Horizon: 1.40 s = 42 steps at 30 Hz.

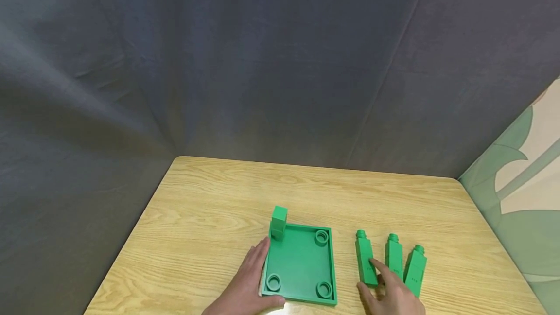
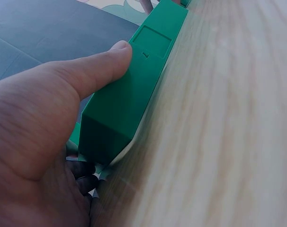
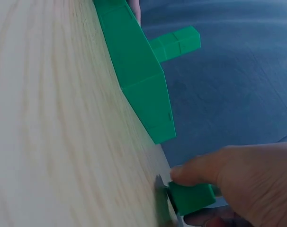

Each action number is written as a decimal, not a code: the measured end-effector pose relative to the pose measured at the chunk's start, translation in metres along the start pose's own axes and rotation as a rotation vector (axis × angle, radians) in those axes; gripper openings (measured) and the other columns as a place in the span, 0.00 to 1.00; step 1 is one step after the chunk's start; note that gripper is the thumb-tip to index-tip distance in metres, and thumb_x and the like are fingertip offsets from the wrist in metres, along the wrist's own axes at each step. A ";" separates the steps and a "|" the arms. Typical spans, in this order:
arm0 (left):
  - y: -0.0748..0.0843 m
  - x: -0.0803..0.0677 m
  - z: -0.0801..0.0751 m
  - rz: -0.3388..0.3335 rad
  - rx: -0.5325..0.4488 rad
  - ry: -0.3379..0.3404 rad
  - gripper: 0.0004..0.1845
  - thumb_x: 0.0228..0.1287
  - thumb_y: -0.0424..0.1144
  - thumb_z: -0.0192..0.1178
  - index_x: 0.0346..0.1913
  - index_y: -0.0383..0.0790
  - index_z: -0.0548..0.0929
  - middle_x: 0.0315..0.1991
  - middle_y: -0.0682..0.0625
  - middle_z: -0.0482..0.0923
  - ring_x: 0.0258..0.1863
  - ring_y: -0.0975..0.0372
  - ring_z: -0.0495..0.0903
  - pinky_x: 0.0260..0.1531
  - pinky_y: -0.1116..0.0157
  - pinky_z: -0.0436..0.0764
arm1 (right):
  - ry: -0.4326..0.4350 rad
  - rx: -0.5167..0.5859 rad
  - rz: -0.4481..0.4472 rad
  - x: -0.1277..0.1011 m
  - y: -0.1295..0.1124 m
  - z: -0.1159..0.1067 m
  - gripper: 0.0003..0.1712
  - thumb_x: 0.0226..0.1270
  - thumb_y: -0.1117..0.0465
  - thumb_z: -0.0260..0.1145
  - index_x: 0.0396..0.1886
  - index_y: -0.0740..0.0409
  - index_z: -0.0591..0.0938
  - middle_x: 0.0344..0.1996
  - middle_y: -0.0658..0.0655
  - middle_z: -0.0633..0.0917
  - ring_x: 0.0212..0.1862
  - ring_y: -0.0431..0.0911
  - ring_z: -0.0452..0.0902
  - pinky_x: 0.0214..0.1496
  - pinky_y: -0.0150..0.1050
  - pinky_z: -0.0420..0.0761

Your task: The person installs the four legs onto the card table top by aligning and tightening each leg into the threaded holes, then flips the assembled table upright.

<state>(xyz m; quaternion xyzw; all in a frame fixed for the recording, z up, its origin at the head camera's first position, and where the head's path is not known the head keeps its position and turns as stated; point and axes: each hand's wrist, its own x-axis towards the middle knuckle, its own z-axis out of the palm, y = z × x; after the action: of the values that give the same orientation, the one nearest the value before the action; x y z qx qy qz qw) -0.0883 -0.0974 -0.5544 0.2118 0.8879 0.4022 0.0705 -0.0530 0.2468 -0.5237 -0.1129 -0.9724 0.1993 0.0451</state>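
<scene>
One green peg (image 1: 278,221) stands in the tray (image 1: 300,266) the left hand (image 1: 245,286) braces with flat fingers, while the right wrist view alone shows the right hand (image 1: 391,294) pinching a lying peg (image 3: 191,197)

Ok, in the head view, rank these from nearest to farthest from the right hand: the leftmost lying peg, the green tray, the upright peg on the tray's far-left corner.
1. Leftmost lying peg: under the right hand, touched.
2. Green tray: to its left, beside the left hand.
3. Upright peg: tray's far-left corner.
</scene>
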 end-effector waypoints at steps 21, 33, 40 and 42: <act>-0.002 0.000 0.002 -0.022 -0.015 -0.011 0.71 0.49 0.70 0.72 0.84 0.45 0.39 0.82 0.39 0.46 0.78 0.36 0.46 0.68 0.31 0.59 | 0.534 0.324 -0.091 0.003 0.005 0.002 0.30 0.45 0.70 0.79 0.54 0.58 0.87 0.31 0.54 0.87 0.33 0.35 0.75 0.29 0.23 0.72; 0.000 0.001 0.001 -0.021 -0.013 -0.008 0.71 0.49 0.72 0.70 0.84 0.43 0.39 0.82 0.39 0.46 0.78 0.36 0.47 0.69 0.31 0.58 | 0.560 0.718 0.022 0.002 -0.008 -0.002 0.27 0.52 0.81 0.74 0.53 0.62 0.87 0.38 0.43 0.84 0.44 0.34 0.80 0.37 0.21 0.82; -0.001 0.001 0.001 -0.005 0.008 0.002 0.70 0.50 0.72 0.70 0.84 0.44 0.39 0.82 0.39 0.46 0.79 0.37 0.47 0.69 0.33 0.59 | 0.543 0.715 0.036 0.002 -0.009 -0.007 0.24 0.55 0.78 0.75 0.52 0.60 0.88 0.40 0.43 0.83 0.45 0.35 0.78 0.38 0.18 0.80; -0.001 0.001 0.001 -0.001 0.012 0.005 0.70 0.50 0.71 0.71 0.84 0.43 0.39 0.82 0.39 0.46 0.79 0.37 0.47 0.69 0.33 0.59 | 0.538 0.727 0.028 0.001 -0.011 -0.008 0.24 0.55 0.78 0.75 0.53 0.60 0.88 0.41 0.44 0.83 0.46 0.35 0.79 0.39 0.19 0.81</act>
<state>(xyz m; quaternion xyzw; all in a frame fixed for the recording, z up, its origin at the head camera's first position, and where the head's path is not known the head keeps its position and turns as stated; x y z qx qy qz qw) -0.0889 -0.0967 -0.5558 0.2109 0.8905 0.3974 0.0671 -0.0552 0.2408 -0.5120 -0.1506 -0.7912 0.4923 0.3300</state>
